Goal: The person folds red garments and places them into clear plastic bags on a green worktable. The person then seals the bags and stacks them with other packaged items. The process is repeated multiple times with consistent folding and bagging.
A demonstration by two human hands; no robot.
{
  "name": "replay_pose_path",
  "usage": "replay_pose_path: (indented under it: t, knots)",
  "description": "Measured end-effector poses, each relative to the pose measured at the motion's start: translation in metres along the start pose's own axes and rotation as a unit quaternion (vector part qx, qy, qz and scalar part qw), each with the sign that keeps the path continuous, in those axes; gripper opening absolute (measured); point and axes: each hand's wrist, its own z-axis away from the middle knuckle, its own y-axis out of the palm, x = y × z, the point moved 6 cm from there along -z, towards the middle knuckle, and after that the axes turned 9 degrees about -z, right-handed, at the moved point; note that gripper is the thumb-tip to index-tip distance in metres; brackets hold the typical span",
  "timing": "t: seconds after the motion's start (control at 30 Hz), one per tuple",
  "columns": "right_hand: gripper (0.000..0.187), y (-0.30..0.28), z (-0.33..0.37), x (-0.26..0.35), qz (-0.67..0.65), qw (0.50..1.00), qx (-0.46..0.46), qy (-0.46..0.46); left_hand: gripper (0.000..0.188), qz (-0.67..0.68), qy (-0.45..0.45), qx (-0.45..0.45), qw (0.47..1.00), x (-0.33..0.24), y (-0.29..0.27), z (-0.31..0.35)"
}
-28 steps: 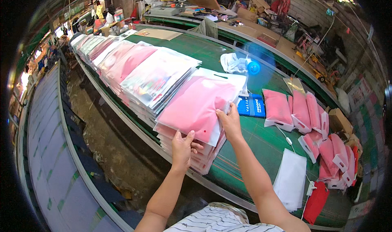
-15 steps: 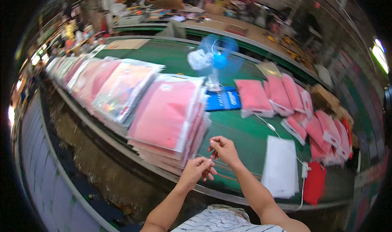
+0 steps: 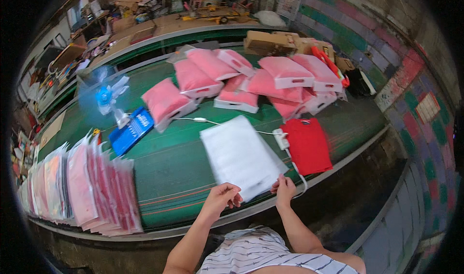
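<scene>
A stack of white, flat plastic bags (image 3: 244,153) lies fanned on the green table before me. My right hand (image 3: 285,191) is at the stack's near right edge, thumb and fingertips pressed together on a bag's edge. My left hand (image 3: 222,200) hovers beside the stack's near left corner, fingers curled; whether anything thin is between them is hidden. Just right of the stack lies a folded red garment (image 3: 307,146). A white cable with a power strip (image 3: 280,140) passes between the two.
Pink filled bags with handle slots (image 3: 278,83) are heaped at the back. Packed pink bags (image 3: 92,187) stand in rows at the left. A blue packet (image 3: 131,130) lies near a running blue fan (image 3: 103,95). Cardboard boxes (image 3: 270,43) stand at the far right.
My view has swung to the right. Both hands have gone from beside the packed pink bags to the near edge of the white bag stack, the right one now touching it.
</scene>
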Motion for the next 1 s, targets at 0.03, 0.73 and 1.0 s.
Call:
replay_pose_path:
  t: [0.03,0.73,1.0]
  knots:
    - [0.027,-0.031,-0.016,0.003,-0.027,0.999,-0.039,-0.001,0.019,-0.009,-0.009,0.023,1.0,0.006,0.024,-0.019]
    - [0.034,-0.159,-0.133,0.056,-0.117,0.97,-0.092,0.193,0.015,0.072,-0.189,0.119,0.972,0.092,0.267,-0.177]
    - [0.024,-0.153,-0.152,0.057,-0.184,0.966,-0.036,0.181,0.024,0.081,-0.2,0.129,0.968,0.104,0.277,-0.188]
